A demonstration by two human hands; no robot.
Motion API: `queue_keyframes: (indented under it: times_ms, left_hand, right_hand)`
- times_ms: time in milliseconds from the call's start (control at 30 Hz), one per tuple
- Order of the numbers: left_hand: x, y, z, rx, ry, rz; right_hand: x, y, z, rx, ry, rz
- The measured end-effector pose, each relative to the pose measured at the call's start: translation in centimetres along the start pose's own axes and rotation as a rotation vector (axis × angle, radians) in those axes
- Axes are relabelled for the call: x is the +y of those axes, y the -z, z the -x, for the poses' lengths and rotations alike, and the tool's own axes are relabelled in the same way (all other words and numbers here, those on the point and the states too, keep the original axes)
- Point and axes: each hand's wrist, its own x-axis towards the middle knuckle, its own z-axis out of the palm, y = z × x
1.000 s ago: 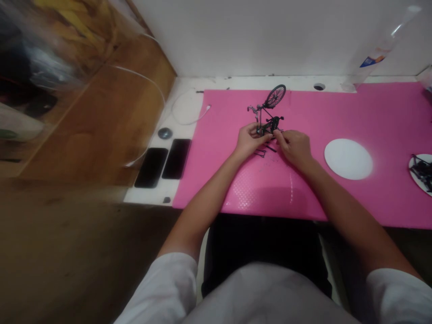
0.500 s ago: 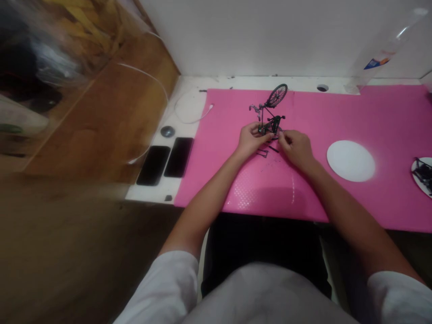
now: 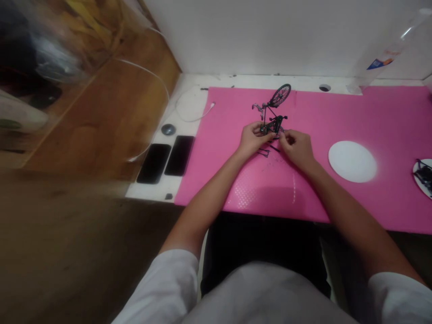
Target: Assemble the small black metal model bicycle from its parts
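Observation:
A small black model bicycle (image 3: 277,120) lies on the pink mat, its spoked wheel at the far end and its handlebar to the left. My left hand (image 3: 254,138) is closed on the near part of the frame, thumb reaching across it. From the other side my right hand (image 3: 297,145) pinches at the same near end of the model; what its fingertips hold is too small to make out. Just below the hands lie a thin black stick-like piece (image 3: 274,147) and a small black bracket-shaped part (image 3: 263,153).
A white round plate (image 3: 353,162) stands right of my hands, and another plate with black parts (image 3: 423,174) is at the far right. Two dark phones (image 3: 179,155), a round dark object (image 3: 168,129) and a white cable (image 3: 194,120) lie left. A clear bottle (image 3: 381,63) stands behind.
The view has shifted very slightly. Both hands stay at the near end of the model bicycle, with almost no visible movement.

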Motion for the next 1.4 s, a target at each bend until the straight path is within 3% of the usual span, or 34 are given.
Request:
queue_keyframes:
  times_ms: [233, 533, 933, 1167, 1400]
  left_hand:
    - [0.1, -0.1, 0.1, 0.003, -0.001, 0.019]
    - [0.0, -0.2, 0.1, 0.023, -0.010, 0.018]
    - [0.1, -0.1, 0.1, 0.010, -0.009, 0.007]
    - [0.1, 0.2, -0.1, 0.050, -0.037, 0.038]
    - [0.0, -0.1, 0.0, 0.045, -0.019, 0.038]
  right_hand:
    - [0.2, 0.2, 0.0, -0.048, -0.035, 0.037]
    - [-0.2, -0.2, 0.4, 0.111, -0.030, 0.025]
    - [0.0, 0.2, 0.3, -0.005, -0.017, 0.047]
    - [-0.6, -0.2, 0.5, 0.085, -0.002, 0.044]
    - [0.0, -0.2, 0.3, 0.062, 0.021, 0.088]
